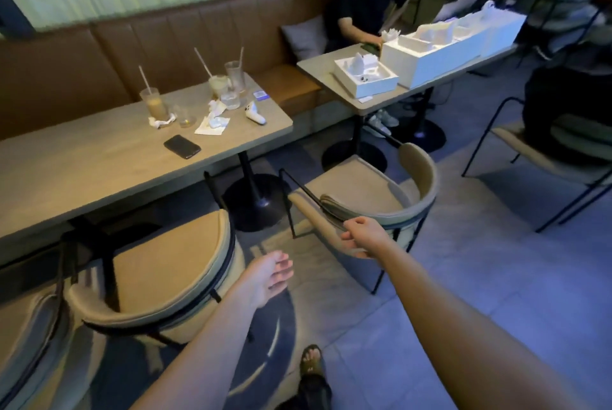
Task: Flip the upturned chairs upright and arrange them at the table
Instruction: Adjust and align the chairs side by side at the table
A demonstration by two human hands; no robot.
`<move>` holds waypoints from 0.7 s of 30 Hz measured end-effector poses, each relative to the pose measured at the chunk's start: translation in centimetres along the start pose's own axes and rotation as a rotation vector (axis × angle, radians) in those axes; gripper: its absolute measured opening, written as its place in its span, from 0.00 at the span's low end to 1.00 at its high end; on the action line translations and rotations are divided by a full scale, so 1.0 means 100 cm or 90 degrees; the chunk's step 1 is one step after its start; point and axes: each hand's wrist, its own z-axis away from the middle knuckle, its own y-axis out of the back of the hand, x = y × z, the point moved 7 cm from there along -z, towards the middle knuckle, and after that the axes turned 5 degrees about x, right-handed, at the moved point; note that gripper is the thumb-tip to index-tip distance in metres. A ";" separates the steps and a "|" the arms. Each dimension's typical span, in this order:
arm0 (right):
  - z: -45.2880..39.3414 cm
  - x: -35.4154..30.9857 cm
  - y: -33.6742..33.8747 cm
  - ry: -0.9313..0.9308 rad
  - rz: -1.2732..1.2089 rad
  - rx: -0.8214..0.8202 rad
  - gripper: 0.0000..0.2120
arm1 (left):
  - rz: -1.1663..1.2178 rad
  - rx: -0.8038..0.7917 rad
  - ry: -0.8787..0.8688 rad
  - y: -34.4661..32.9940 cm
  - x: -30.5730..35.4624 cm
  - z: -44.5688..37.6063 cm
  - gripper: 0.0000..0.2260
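A beige chair with a curved padded back (361, 187) stands upright on thin black legs, off the long wooden table's (99, 164) right end. My right hand (364, 237) is closed around the near end of that chair's backrest. A second beige chair (172, 264) stands upright at the table's near edge, its seat partly under the tabletop. Between the two chairs my left hand (271, 277) hovers open, fingers spread, touching nothing.
On the table are several drink glasses with straws (154, 103), crumpled napkins, a dark phone (182, 146) and a white controller (254, 112). A person sits on the brown bench at a second table carrying white boxes (427, 55). Another chair (563, 151) stands at right. My sandalled foot (311, 363) is below.
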 end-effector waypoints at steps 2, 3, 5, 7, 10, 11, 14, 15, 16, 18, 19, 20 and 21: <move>-0.017 0.004 0.019 -0.019 0.000 0.018 0.13 | -0.038 0.007 -0.008 -0.022 0.013 -0.017 0.10; -0.026 0.005 0.029 -0.027 0.005 0.029 0.14 | -0.065 0.011 -0.010 -0.034 0.019 -0.028 0.09; -0.043 0.007 0.050 -0.041 0.000 0.055 0.16 | -0.119 0.004 -0.016 -0.063 0.032 -0.046 0.08; -0.061 0.007 0.071 -0.053 -0.005 0.079 0.16 | -0.150 -0.014 -0.021 -0.095 0.045 -0.063 0.07; -0.084 0.009 0.101 -0.074 -0.012 0.105 0.15 | -0.188 -0.054 -0.008 -0.144 0.061 -0.080 0.07; -0.096 0.013 0.112 -0.079 -0.019 0.117 0.16 | -0.192 -0.057 -0.011 -0.158 0.067 -0.086 0.07; -0.124 0.026 0.142 -0.120 -0.051 0.140 0.19 | -0.197 -0.036 0.008 -0.189 0.077 -0.103 0.13; -0.134 0.030 0.152 -0.137 -0.062 0.140 0.18 | -0.198 -0.032 0.021 -0.199 0.079 -0.108 0.15; -0.144 0.034 0.162 -0.152 -0.071 0.146 0.15 | -0.197 -0.027 0.030 -0.208 0.080 -0.114 0.17; -0.166 0.041 0.183 -0.174 -0.063 0.156 0.12 | -0.208 -0.012 0.043 -0.229 0.082 -0.125 0.19; -0.179 0.045 0.192 -0.178 -0.050 0.148 0.12 | -0.218 -0.001 0.045 -0.238 0.083 -0.131 0.20; -0.194 0.050 0.200 -0.183 -0.034 0.136 0.13 | -0.228 0.016 0.043 -0.246 0.082 -0.138 0.21; -0.208 0.054 0.207 -0.188 -0.020 0.126 0.13 | -0.241 0.040 0.031 -0.253 0.083 -0.144 0.23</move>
